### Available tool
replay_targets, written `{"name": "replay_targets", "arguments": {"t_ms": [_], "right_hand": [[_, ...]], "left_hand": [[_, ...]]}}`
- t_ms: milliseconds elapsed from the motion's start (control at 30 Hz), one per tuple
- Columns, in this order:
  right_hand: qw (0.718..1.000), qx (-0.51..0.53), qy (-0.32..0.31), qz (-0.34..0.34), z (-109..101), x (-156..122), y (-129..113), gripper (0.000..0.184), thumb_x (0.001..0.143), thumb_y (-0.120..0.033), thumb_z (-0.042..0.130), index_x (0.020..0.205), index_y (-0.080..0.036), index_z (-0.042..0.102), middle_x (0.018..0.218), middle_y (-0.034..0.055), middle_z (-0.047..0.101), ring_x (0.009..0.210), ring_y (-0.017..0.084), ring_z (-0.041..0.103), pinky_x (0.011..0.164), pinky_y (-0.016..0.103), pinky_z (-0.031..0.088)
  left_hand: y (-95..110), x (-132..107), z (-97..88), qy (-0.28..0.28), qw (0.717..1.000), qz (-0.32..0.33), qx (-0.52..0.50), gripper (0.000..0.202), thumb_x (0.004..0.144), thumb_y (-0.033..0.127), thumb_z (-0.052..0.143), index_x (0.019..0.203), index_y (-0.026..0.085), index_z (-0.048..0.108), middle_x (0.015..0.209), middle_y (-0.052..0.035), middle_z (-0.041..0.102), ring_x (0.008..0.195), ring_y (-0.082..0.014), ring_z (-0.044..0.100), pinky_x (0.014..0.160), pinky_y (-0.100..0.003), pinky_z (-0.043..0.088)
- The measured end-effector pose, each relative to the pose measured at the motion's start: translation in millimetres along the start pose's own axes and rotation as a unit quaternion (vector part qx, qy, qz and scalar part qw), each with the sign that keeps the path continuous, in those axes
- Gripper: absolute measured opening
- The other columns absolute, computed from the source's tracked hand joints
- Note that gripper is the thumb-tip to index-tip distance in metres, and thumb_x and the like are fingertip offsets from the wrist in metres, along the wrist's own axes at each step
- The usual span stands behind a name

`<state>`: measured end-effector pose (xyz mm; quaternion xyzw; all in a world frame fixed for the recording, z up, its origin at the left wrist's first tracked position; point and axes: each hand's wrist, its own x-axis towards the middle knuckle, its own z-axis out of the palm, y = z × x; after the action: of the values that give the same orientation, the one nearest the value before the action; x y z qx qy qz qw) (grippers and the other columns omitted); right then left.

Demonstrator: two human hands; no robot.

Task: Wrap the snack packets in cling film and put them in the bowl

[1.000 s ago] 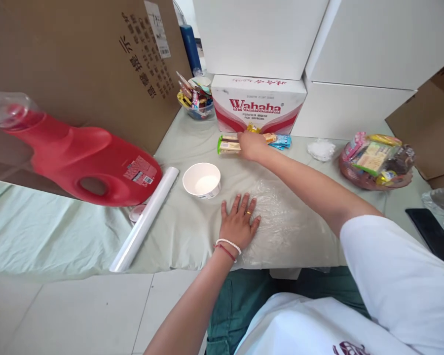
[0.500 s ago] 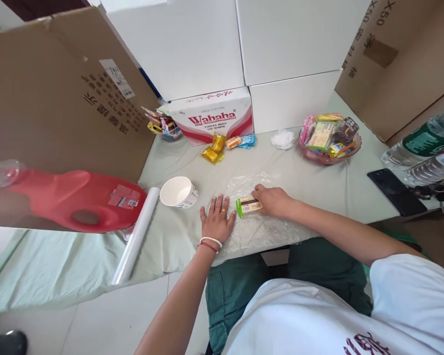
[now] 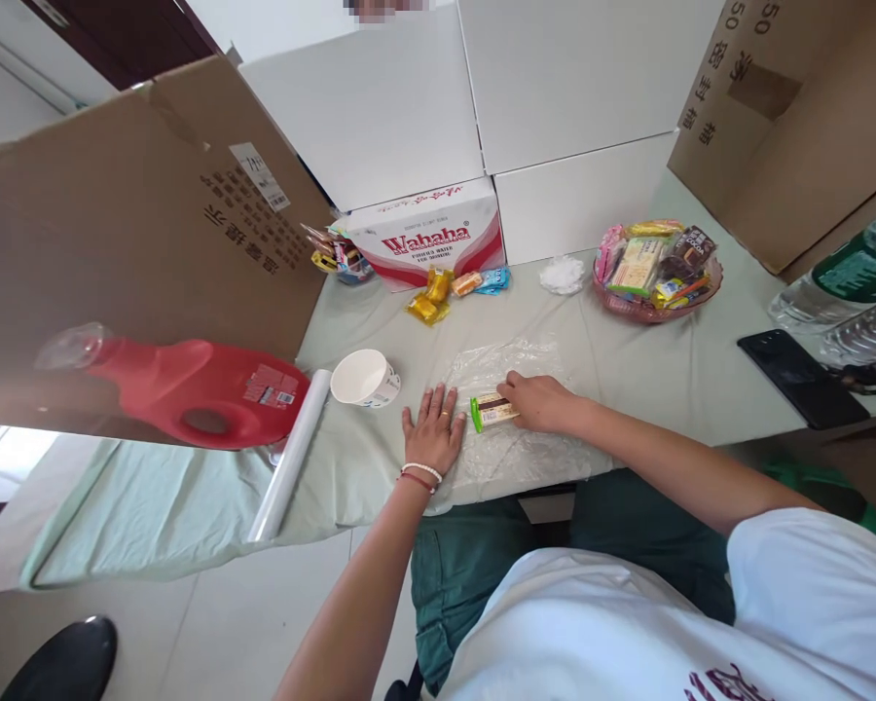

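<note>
A sheet of clear plastic wrap [image 3: 515, 448] lies flat on the pale green tablecloth in front of me. My left hand [image 3: 432, 431] rests flat on its left edge, fingers spread, a ring on one finger and bracelets at the wrist. My right hand [image 3: 538, 401] is closed on a small snack pack with a green end [image 3: 491, 410], which lies on the wrap between the two hands.
A white paper bowl [image 3: 363, 378], a roll of wrap [image 3: 290, 458] and a red detergent jug [image 3: 190, 391] lie left. Loose snacks [image 3: 449, 288] sit by the Wahaha box [image 3: 427, 234]. A pink snack basket [image 3: 657, 269], black phone [image 3: 803, 376] and water bottles [image 3: 843, 292] lie right.
My right hand took a snack pack from the pile by the Wahaha box and brought it back onto the plastic wrap. The left hand stayed flat on the wrap.
</note>
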<state>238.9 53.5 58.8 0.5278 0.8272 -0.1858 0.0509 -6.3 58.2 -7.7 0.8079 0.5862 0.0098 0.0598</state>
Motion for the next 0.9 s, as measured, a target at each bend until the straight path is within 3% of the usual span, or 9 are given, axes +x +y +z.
{"name": "replay_targets", "arguments": {"t_ms": [133, 233, 300, 433, 500, 600, 700, 833, 900], "right_hand": [[0.990, 0.090, 0.092, -0.062, 11, -31, 16, 0.062, 0.096, -0.036, 0.065, 0.152, -0.020, 0.044, 0.156, 0.0174, 0.042, 0.114, 0.028, 0.066, 0.091, 0.040, 0.056], [0.968, 0.153, 0.150, -0.129, 30, -71, 29, 0.045, 0.101, -0.042, 0.057, 0.141, -0.022, 0.056, 0.143, 0.0146, 0.056, 0.124, 0.027, 0.058, 0.103, 0.044, 0.052], [0.963, 0.166, 0.162, -0.138, 51, -97, 36, 0.044, 0.099, -0.046, 0.062, 0.135, -0.022, 0.062, 0.138, 0.0144, 0.061, 0.128, 0.030, 0.054, 0.109, 0.049, 0.049], [0.959, 0.200, 0.175, -0.096, 90, -126, 43, 0.030, 0.100, -0.036, 0.059, 0.126, -0.026, 0.069, 0.140, 0.0129, 0.062, 0.130, 0.029, 0.053, 0.108, 0.053, 0.049], [0.952, 0.231, 0.186, -0.079, 96, -128, 43, 0.026, 0.104, -0.030, 0.050, 0.116, -0.027, 0.073, 0.131, 0.0112, 0.068, 0.122, 0.026, 0.058, 0.103, 0.050, 0.052], [0.946, 0.266, 0.168, -0.076, 80, -118, 43, 0.031, 0.106, -0.032, 0.044, 0.105, -0.025, 0.074, 0.109, 0.0099, 0.074, 0.104, 0.024, 0.064, 0.094, 0.044, 0.055], [0.943, 0.303, 0.130, -0.056, 50, -99, 50, 0.033, 0.105, -0.037, 0.043, 0.104, -0.023, 0.072, 0.097, 0.0069, 0.075, 0.092, 0.021, 0.067, 0.087, 0.036, 0.055], [0.959, 0.264, 0.075, 0.074, 11, -63, 69, 0.030, 0.103, -0.032, 0.043, 0.109, -0.021, 0.071, 0.094, 0.0041, 0.075, 0.087, 0.020, 0.069, 0.081, 0.031, 0.053], [0.974, 0.146, 0.067, 0.159, -8, -41, 77, 0.028, 0.099, -0.028, 0.048, 0.113, -0.021, 0.072, 0.105, 0.0084, 0.075, 0.097, 0.024, 0.068, 0.084, 0.034, 0.052]], "left_hand": [[-11, 1, 2.9, 0.021, 0.997, -0.014, -0.066, 0.058, 0.106, 0.041, 0.024, 0.160, 0.023, 0.037, 0.170, -0.0141, 0.031, 0.157, -0.0273, 0.030, 0.125, -0.066, 0.020], [-19, -8, 3.2, 0.103, 0.989, -0.020, -0.104, 0.059, 0.101, 0.040, 0.040, 0.155, 0.018, 0.044, 0.170, -0.0176, 0.031, 0.158, -0.0299, 0.028, 0.126, -0.060, 0.027], [-21, -22, 1.1, 0.149, 0.982, 0.029, -0.112, 0.056, 0.096, 0.036, 0.047, 0.149, 0.018, 0.051, 0.167, -0.0166, 0.037, 0.159, -0.0305, 0.026, 0.127, -0.058, 0.026], [-24, -54, -4.3, 0.046, 0.961, 0.220, -0.162, 0.055, 0.095, 0.034, 0.050, 0.149, 0.022, 0.051, 0.157, -0.0141, 0.052, 0.154, -0.0269, 0.039, 0.129, -0.056, 0.024], [-27, -64, -6.3, -0.016, 0.953, 0.240, -0.187, 0.058, 0.092, 0.042, 0.059, 0.145, 0.021, 0.055, 0.155, -0.0156, 0.054, 0.151, -0.0288, 0.042, 0.128, -0.057, 0.025], [-33, -62, -11.0, -0.045, 0.948, 0.199, -0.245, 0.031, 0.093, 0.044, 0.058, 0.113, 0.024, 0.072, 0.143, -0.0121, 0.066, 0.145, -0.0283, 0.051, 0.126, -0.056, 0.031], [-38, -36, -20.1, -0.052, 0.935, 0.126, -0.328, 0.031, 0.098, 0.044, 0.048, 0.098, 0.025, 0.072, 0.115, -0.0064, 0.078, 0.123, -0.0229, 0.068, 0.111, -0.043, 0.050], [-35, 23, -29.4, 0.009, 0.969, -0.045, -0.244, 0.026, 0.089, 0.046, 0.055, 0.085, 0.023, 0.068, 0.082, -0.0037, 0.074, 0.082, -0.0228, 0.069, 0.086, -0.037, 0.058], [-30, 47, -30.2, 0.057, 0.971, -0.085, -0.215, 0.022, 0.084, 0.040, 0.059, 0.088, 0.021, 0.067, 0.091, -0.0096, 0.072, 0.094, -0.0282, 0.067, 0.096, -0.045, 0.054]]}}
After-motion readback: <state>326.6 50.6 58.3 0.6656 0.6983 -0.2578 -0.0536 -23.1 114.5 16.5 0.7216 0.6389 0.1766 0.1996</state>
